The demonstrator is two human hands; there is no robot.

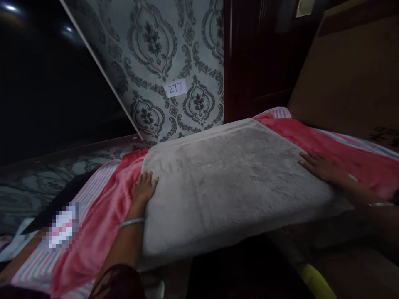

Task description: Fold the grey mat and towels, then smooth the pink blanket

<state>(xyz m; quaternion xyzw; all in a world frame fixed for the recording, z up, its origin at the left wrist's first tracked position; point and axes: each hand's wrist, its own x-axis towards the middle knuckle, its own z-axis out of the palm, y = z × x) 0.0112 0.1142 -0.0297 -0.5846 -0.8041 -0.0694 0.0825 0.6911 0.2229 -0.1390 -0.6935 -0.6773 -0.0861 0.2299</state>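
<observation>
A folded grey plush blanket (224, 182) lies flat on top of a pink blanket (102, 216). My left hand (143, 189) rests open at the grey blanket's left edge, fingers stretched out and touching it. My right hand (321, 166) lies flat and open on its right side, near the far right corner. Each wrist wears a thin bangle.
A pink-and-white striped cloth (37, 261) lies under the pink blanket. Behind stands a patterned grey wall (162, 50) with a paper label reading 277 (175, 88), then a dark wooden door (258, 54). A brown panel (352, 70) rises at right. A yellow object (314, 280) sits bottom right.
</observation>
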